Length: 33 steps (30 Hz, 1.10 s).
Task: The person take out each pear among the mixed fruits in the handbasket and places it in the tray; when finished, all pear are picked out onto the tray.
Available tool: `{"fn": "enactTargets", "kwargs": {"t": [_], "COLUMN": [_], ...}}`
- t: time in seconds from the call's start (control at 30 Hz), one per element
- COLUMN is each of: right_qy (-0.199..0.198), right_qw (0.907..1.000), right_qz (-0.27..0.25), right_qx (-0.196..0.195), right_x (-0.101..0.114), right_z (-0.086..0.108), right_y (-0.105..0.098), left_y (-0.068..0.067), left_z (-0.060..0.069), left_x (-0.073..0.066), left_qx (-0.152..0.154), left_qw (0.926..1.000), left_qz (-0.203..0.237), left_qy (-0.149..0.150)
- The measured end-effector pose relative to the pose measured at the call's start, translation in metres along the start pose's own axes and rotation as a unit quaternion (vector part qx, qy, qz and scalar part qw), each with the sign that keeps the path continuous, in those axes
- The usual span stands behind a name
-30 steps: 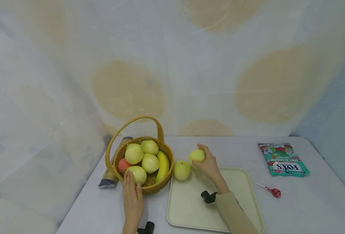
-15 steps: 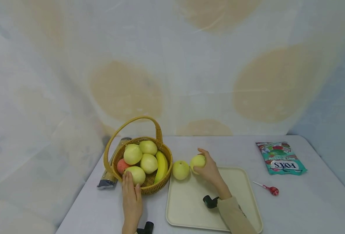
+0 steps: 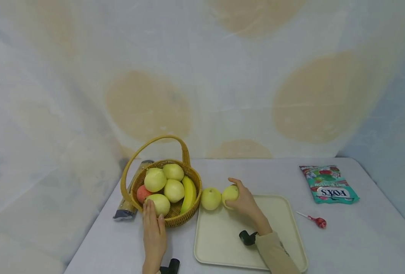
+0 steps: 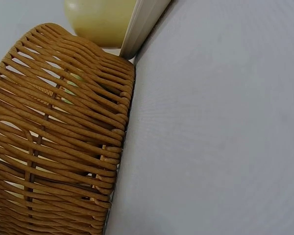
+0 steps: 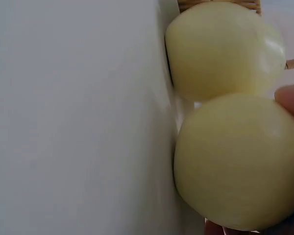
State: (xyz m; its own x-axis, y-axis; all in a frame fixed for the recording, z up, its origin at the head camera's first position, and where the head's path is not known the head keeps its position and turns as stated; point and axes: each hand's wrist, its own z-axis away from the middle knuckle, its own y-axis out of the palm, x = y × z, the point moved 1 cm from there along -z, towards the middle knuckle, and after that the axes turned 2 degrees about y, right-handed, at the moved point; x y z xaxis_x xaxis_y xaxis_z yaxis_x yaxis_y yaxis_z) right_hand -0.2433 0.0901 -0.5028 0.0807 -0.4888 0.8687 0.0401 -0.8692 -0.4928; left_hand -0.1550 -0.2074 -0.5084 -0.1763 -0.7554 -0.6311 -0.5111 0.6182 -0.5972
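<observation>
The right hand (image 3: 246, 202) grips a yellow-green round fruit (image 3: 230, 195) low at the back left of a cream tray (image 3: 233, 243). Another such fruit (image 3: 210, 198) sits close on its left; in the right wrist view the held fruit (image 5: 237, 161) touches that one (image 5: 220, 49). With fingers straight, the left hand (image 3: 154, 236) rests against the near side of a wicker basket (image 3: 183, 219), by a pale green fruit (image 3: 159, 204). Several green fruits, a red one (image 3: 143, 193) and a banana (image 3: 189, 195) lie in the basket. The left wrist view shows the basket's woven wall (image 4: 59, 132), no fingers.
A teal candy bag (image 3: 332, 186) lies at the back right of the white table, with a red lollipop (image 3: 320, 222) nearer, right of the tray. Behind the basket's left side lies a long brown packet (image 3: 125, 210). The basket's tall handle (image 3: 164, 137) arches above it.
The right hand has lowered its fruit toward the tray, beside the other fruit. The left hand stays at the basket. The whole view has shifted slightly.
</observation>
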Motion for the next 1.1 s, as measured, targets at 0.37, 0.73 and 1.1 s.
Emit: {"fn": "enactTargets", "kwargs": {"t": [0.37,0.73,1.1], "right_qy": [-0.049,-0.135,-0.253], "right_qw": [0.9978,0.9824,0.9603], "right_qz": [-0.045,-0.101,-0.113], "right_qx": [0.001,-0.081,-0.034], "right_x": [0.001,0.040,0.084], "right_z": [-0.002,0.006,0.007], "right_y": [-0.002,-0.001,0.042], "left_y": [-0.001,-0.001,0.000], "left_z": [-0.005,0.003,0.000], "left_x": [0.000,0.001,-0.002], "left_qx": [-0.013,-0.009,-0.007], "left_qw": [0.9999,0.9999,1.0000], "left_qz": [0.005,-0.011,-0.002], "left_qy": [0.010,0.006,0.001]}}
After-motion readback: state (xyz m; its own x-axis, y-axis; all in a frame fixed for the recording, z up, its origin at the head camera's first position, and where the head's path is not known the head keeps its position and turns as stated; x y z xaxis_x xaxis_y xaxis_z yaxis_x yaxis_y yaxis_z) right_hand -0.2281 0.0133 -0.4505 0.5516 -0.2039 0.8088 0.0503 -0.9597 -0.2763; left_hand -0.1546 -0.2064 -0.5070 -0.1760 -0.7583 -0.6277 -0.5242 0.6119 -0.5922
